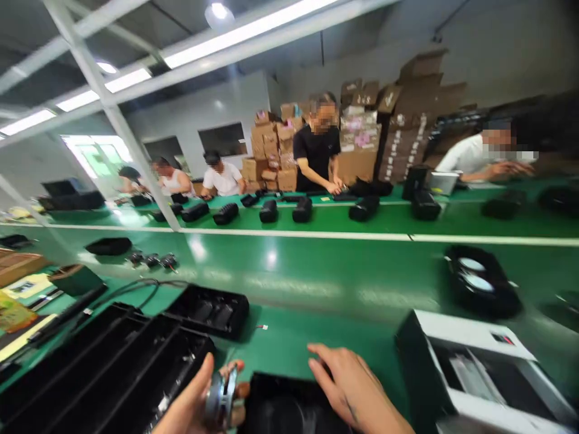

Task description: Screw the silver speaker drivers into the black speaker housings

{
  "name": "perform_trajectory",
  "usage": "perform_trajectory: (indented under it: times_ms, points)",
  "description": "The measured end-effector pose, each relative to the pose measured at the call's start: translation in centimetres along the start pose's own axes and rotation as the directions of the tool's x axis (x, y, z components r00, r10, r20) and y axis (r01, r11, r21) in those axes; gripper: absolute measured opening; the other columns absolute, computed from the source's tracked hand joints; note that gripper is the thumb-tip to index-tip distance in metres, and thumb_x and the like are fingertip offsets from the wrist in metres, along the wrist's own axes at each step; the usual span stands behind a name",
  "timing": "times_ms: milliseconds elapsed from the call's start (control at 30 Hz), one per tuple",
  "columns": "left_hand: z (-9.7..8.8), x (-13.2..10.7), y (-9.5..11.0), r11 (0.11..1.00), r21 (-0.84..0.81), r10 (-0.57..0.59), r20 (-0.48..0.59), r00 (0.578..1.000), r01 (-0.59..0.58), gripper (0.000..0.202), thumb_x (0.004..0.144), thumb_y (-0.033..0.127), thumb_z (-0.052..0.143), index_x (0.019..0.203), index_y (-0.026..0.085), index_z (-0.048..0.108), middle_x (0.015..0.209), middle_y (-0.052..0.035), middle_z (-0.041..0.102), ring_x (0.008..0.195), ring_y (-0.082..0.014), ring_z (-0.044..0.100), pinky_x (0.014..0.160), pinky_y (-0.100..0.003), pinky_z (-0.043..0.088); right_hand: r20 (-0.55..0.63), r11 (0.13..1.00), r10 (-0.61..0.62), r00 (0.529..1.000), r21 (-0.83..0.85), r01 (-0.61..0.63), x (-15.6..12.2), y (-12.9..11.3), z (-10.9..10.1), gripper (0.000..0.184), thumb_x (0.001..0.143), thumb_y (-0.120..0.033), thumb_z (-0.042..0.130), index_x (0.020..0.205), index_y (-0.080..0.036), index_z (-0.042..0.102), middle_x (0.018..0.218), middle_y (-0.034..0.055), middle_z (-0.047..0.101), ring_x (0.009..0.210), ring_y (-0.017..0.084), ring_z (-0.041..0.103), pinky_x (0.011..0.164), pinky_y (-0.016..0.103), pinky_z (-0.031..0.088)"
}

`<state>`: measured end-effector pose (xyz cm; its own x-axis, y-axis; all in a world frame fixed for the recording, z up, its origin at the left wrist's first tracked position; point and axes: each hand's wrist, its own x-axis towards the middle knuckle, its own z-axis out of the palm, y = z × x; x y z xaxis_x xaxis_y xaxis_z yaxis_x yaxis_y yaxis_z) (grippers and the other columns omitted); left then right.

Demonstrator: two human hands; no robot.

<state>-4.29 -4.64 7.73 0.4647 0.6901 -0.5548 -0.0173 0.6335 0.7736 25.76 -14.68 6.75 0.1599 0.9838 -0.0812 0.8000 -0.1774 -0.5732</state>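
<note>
Between the fingers and thumb of my left hand is a small round silver speaker driver, held edge-up at the bottom centre. Right beside it lies a black plastic housing with a round recess, cut off by the lower frame edge. My right hand is over the housing's right side, fingers loosely bent and apart, with nothing in them. Whether that hand touches the housing I cannot tell. Beyond my left hand sits another open black housing, and a small connector with a wire lies next to it.
Long black housings fill the left. A white-and-black box stands at right, near a blurred black panel with two pale discs. Three drivers sit on the green bench. Across a white rail, several people work beside black units.
</note>
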Motion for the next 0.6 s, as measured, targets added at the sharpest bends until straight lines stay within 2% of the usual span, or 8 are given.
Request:
perform_trajectory:
  times_ms: [67, 133, 200, 267, 367, 433, 533, 600]
  points:
    - [0.5, -2.0, -0.1, 0.994, 0.105, -0.012, 0.065, 0.998, 0.005, 0.089, 0.060, 0.079, 0.092, 0.133, 0.034, 0.071, 0.123, -0.0132, 0.074, 0.089, -0.0291, 0.071, 0.055, -0.030, 0.039, 0.029, 1.000, 0.007, 1.000, 0.014, -0.007, -0.2, 0.2, -0.3, 0.035, 0.114, -0.037, 0.053, 0.141, -0.022, 0.068, 0.117, 0.0080, 0.078, 0.116, 0.025, 0.075, 0.110, 0.054, 0.058]
    - [1.6, -3.5, 0.6, 0.960, 0.282, -0.055, 0.152, 0.987, 0.010, 0.102, 0.053, 0.075, 0.097, 0.141, 0.037, 0.062, 0.104, -0.0079, 0.072, 0.074, -0.0230, 0.063, 0.060, -0.031, 0.040, 0.045, 1.000, 0.017, 0.999, 0.018, -0.017, -0.3, 0.2, -0.7, 0.038, 0.112, -0.042, 0.056, 0.140, -0.019, 0.068, 0.116, 0.0087, 0.078, 0.112, 0.025, 0.075, 0.108, 0.054, 0.059]
    - [3.3, -4.2, 1.4, 0.889, 0.458, -0.107, 0.219, 0.970, -0.006, 0.102, 0.051, 0.076, 0.094, 0.137, 0.035, 0.057, 0.095, -0.0041, 0.066, 0.067, -0.0177, 0.054, 0.060, -0.030, 0.039, 0.051, 1.000, 0.021, 0.998, 0.016, -0.022, -0.3, 0.1, -1.0, 0.040, 0.111, -0.045, 0.058, 0.138, -0.017, 0.068, 0.115, 0.0088, 0.077, 0.110, 0.025, 0.075, 0.106, 0.053, 0.060]
    - [5.2, -3.9, 1.8, 0.728, 0.675, -0.066, 0.237, 0.969, -0.115, 0.079, 0.061, 0.070, 0.086, 0.122, 0.031, 0.055, 0.096, -0.0023, 0.063, 0.066, -0.0154, 0.050, 0.058, -0.028, 0.040, 0.049, 1.000, 0.019, 0.999, 0.009, -0.019, -0.3, 0.0, -1.2, 0.041, 0.110, -0.046, 0.059, 0.138, -0.017, 0.067, 0.115, 0.0089, 0.076, 0.109, 0.025, 0.075, 0.105, 0.052, 0.061]
    - [7.4, -2.3, 1.7, 0.438, 0.862, 0.096, 0.238, 0.967, -0.256, 0.041, 0.073, 0.047, 0.074, 0.100, 0.028, 0.048, 0.090, 0.0019, 0.058, 0.069, -0.0157, 0.049, 0.061, -0.027, 0.043, 0.047, 1.000, 0.009, 0.999, -0.005, -0.008, -0.3, -0.1, -1.1, 0.040, 0.110, -0.046, 0.060, 0.138, -0.018, 0.067, 0.118, 0.0093, 0.075, 0.110, 0.025, 0.074, 0.104, 0.051, 0.061]
    - [8.1, -1.3, 1.3, 0.341, 0.889, 0.199, 0.250, 0.948, -0.306, 0.034, 0.073, 0.038, 0.070, 0.097, 0.028, 0.049, 0.100, -0.0008, 0.061, 0.083, -0.0189, 0.055, 0.074, -0.029, 0.048, 0.042, 1.000, 0.006, 0.999, -0.018, -0.006, -0.3, -0.2, -1.1, 0.040, 0.110, -0.046, 0.061, 0.138, -0.018, 0.067, 0.121, 0.0099, 0.075, 0.111, 0.025, 0.074, 0.104, 0.052, 0.061]
    - [8.7, -0.5, 0.7, 0.218, 0.901, 0.267, 0.315, 0.911, -0.375, 0.032, 0.074, 0.038, 0.066, 0.103, 0.027, 0.061, 0.139, -0.0064, 0.058, 0.110, -0.0255, 0.063, 0.098, -0.037, 0.051, 0.033, 1.000, 0.005, 0.999, -0.030, -0.004, -0.2, -0.1, -1.0, 0.040, 0.109, -0.045, 0.062, 0.138, -0.018, 0.067, 0.123, 0.0104, 0.074, 0.113, 0.025, 0.074, 0.105, 0.052, 0.061]
    - [8.9, -0.5, 0.5, 0.153, 0.907, 0.264, 0.345, 0.901, -0.392, 0.033, 0.077, 0.039, 0.064, 0.108, 0.028, 0.068, 0.145, -0.0061, 0.056, 0.113, -0.0270, 0.066, 0.099, -0.038, 0.053, 0.029, 1.000, 0.001, 1.000, -0.028, -0.001, -0.2, 0.0, -1.0, 0.040, 0.109, -0.044, 0.062, 0.139, -0.018, 0.067, 0.125, 0.0105, 0.074, 0.113, 0.025, 0.073, 0.105, 0.052, 0.061]
